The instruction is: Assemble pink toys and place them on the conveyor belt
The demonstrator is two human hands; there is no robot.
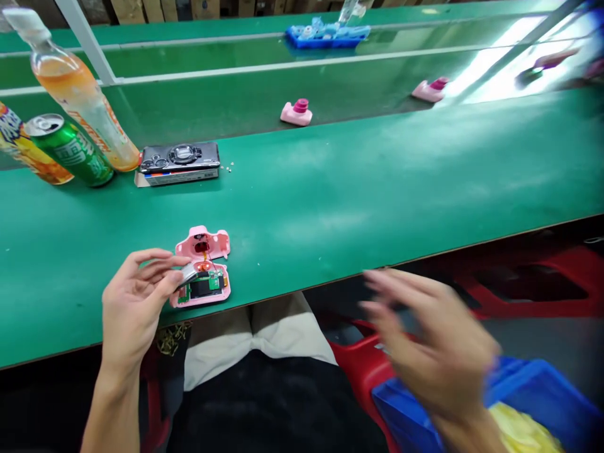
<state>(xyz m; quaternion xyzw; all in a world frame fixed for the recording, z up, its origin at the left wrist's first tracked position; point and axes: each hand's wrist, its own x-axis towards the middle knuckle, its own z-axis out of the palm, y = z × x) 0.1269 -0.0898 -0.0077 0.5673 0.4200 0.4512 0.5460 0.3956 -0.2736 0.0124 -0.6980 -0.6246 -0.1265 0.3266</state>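
At the table's near edge lies an opened pink toy camera (225, 293), its two shell halves apart and joined by thin wires. A green circuit board (216, 281) and dark parts sit in the nearer half. My left hand (136, 292) pinches a small flat silver piece (188, 273), perhaps a battery, between thumb and fingers over that half's left side. Away to the right, past the table edge, my right hand (431, 336) is blurred by motion. Its fingers are stretched out with a gap to the thumb, and nothing shows in them.
Behind the toy, a phone (182, 157) lies on a small box (184, 178), beside a drink bottle (89, 94) and green can (70, 151). Pink toy cameras (296, 113) and a blue tray (328, 38) stand farther back. Below right are a red stool (361, 365) and blue bin (552, 384).
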